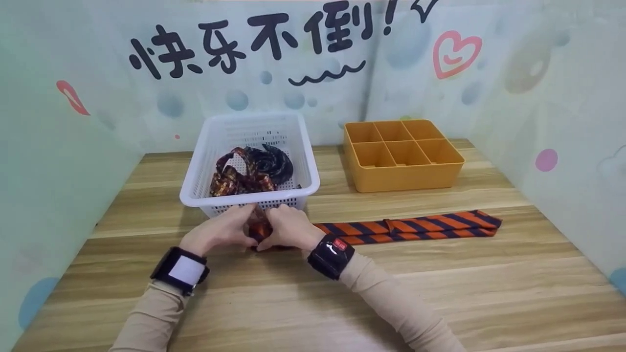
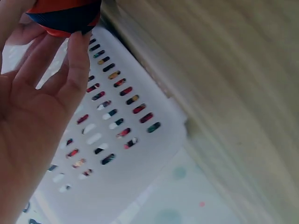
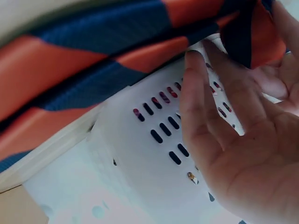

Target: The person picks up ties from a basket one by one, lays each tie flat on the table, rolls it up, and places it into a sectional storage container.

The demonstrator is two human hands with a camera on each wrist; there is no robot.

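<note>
An orange and navy striped necktie [image 1: 420,228] lies folded lengthwise across the table, stretching off to the right. My left hand [image 1: 222,230] grips its bunched, rolled-looking left end, which shows as a striped bundle [image 2: 65,18] at the top of the left wrist view. From the other side my right hand [image 1: 291,230] pinches the same end; in the right wrist view its fingers [image 3: 194,93] are beside the bundle. Both hands partly hide this end. Just beyond them stands a white perforated basket [image 1: 249,201] with a red-brown patterned necktie [image 1: 230,181] and a dark coiled necktie [image 1: 274,164] inside.
A yellow-orange box [image 1: 406,180] with several compartments stands at the back right of the wooden table [image 1: 303,303]. Printed curtain walls [image 1: 313,98] enclose the table at the back and both sides.
</note>
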